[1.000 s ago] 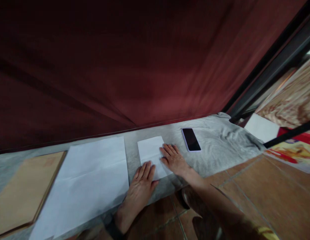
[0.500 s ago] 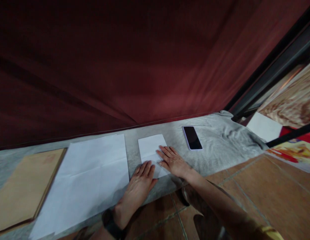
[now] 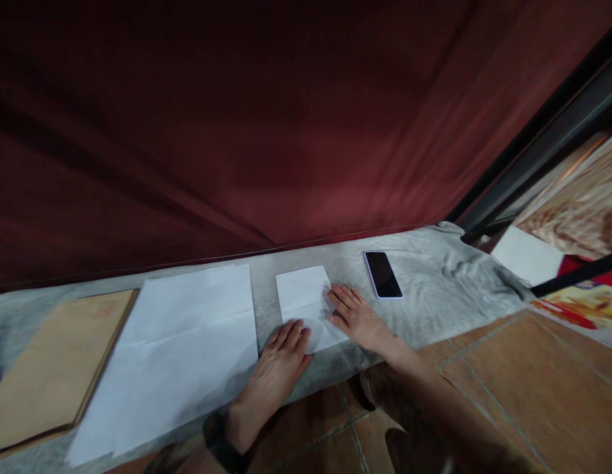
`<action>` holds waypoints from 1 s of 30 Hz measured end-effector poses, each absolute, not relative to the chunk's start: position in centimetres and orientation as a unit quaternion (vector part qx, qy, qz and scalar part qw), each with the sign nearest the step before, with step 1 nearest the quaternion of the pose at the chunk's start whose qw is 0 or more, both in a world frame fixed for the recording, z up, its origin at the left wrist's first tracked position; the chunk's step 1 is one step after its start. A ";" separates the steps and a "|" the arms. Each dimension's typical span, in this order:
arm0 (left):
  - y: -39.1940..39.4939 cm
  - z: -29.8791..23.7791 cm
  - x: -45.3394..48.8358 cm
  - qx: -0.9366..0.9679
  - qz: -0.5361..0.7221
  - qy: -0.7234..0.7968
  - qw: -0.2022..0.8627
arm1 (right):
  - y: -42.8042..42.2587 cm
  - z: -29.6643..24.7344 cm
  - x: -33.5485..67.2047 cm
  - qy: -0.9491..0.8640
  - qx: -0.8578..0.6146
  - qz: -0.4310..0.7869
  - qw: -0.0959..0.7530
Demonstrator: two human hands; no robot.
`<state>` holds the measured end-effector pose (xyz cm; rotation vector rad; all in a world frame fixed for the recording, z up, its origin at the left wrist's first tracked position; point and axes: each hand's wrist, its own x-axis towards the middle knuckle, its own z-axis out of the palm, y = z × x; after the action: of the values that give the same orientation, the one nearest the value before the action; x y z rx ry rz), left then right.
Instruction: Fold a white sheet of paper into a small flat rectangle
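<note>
A small folded white paper (image 3: 303, 296) lies on a grey cloth (image 3: 434, 283). My left hand (image 3: 279, 362) rests flat on the paper's near left corner, fingers stretched out. My right hand (image 3: 358, 319) lies flat on the paper's right edge, fingers spread and pointing left. Neither hand holds anything.
A large white sheet (image 3: 178, 349) lies left of the small paper, and a brown envelope or board (image 3: 49, 368) lies further left. A black phone (image 3: 383, 274) sits face up to the right. A dark red curtain (image 3: 237, 131) hangs behind. Tiled floor (image 3: 508, 382) is at the near right.
My right hand slid a little to the right along the small paper, from its middle to its right edge. My left hand stayed in place.
</note>
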<state>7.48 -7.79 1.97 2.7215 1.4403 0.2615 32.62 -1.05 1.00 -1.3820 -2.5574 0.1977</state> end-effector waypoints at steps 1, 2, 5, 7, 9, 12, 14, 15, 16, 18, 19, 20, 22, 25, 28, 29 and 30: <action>-7.8 2.0 7.5 0.882 0.083 0.463 0.025 | -1.2 1.3 32.4 -0.879 -0.455 0.080 0.114; -7.8 2.1 7.6 0.883 0.083 0.461 0.024 | -1.5 1.6 32.2 -0.887 -0.438 0.094 0.113; -7.9 2.2 7.8 0.884 0.088 0.458 0.022 | -2.2 2.3 31.6 -0.905 -0.391 0.136 0.098; -7.9 2.1 8.0 0.883 0.091 0.460 0.022 | -2.6 2.4 31.3 -0.908 -0.379 0.157 0.087; -8.0 2.2 8.1 0.882 0.084 0.463 0.023 | -2.8 2.4 31.3 -0.906 -0.380 0.168 0.079; -8.3 2.4 8.3 0.877 0.074 0.473 0.024 | -3.0 2.4 31.6 -0.907 -0.376 0.174 0.068; -8.3 2.6 8.2 0.875 0.071 0.477 0.029 | -2.9 2.5 31.8 -0.909 -0.371 0.179 0.065; -8.3 2.7 8.2 0.875 0.069 0.478 0.034 | -2.9 2.7 31.8 -0.908 -0.371 0.182 0.065; -8.2 2.8 8.0 0.874 0.069 0.478 0.043 | -2.8 2.9 31.9 -0.908 -0.370 0.186 0.065; -7.8 3.0 7.6 0.871 0.074 0.482 0.065 | -2.6 3.3 32.1 -0.906 -0.370 0.196 0.067; -7.5 3.1 7.4 0.867 0.082 0.486 0.078 | -2.4 3.4 32.2 -0.905 -0.368 0.202 0.069; -7.3 3.2 7.1 0.861 0.092 0.492 0.091 | -2.2 3.6 32.4 -0.904 -0.366 0.209 0.072; -6.8 3.0 6.6 0.844 0.113 0.512 0.115 | -1.7 3.6 32.8 -0.900 -0.364 0.226 0.081; -5.9 2.5 5.7 0.818 0.132 0.545 0.130 | -0.8 3.3 33.6 -0.882 -0.386 0.246 0.110; -5.0 2.0 5.0 0.809 0.154 0.550 0.137 | -0.1 3.1 33.9 -0.861 -0.415 0.258 0.138; -4.7 2.0 4.8 0.805 0.163 0.552 0.145 | 0.0 3.2 34.0 -0.857 -0.418 0.263 0.147; -4.5 2.1 4.6 0.796 0.171 0.559 0.157 | 0.1 3.3 33.9 -0.853 -0.418 0.269 0.155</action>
<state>4.64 -4.46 2.08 2.2769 1.5996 0.4900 33.94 0.12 3.28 -1.1985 -2.4440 0.7718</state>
